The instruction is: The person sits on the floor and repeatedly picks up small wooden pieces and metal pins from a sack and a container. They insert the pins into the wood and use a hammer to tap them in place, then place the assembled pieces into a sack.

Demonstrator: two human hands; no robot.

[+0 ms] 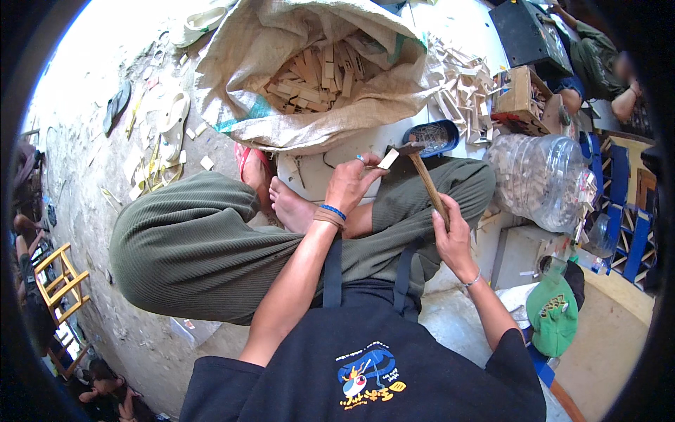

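My left hand (349,184) pinches a small pale wooden block (388,159) between thumb and fingers, above my crossed legs. My right hand (453,233) is wrapped round the lower wooden handle of a hammer (427,184). The hammer's dark head is close to the block's upper end; whether they touch, I cannot tell. Just beyond the hammer head lies a blue tray (455,133) of thin nails. In front of me a wide-mouthed woven sack (232,91) holds many wooden pieces (316,77).
Loose wooden strips (464,91) are heaped right of the sack, beside a wooden box (517,105). A large clear plastic jug (538,183) lies at the right, with a green cap (552,316) nearer me. Sandals (171,119) and scraps litter the left floor. Another person (598,63) sits at the far right.
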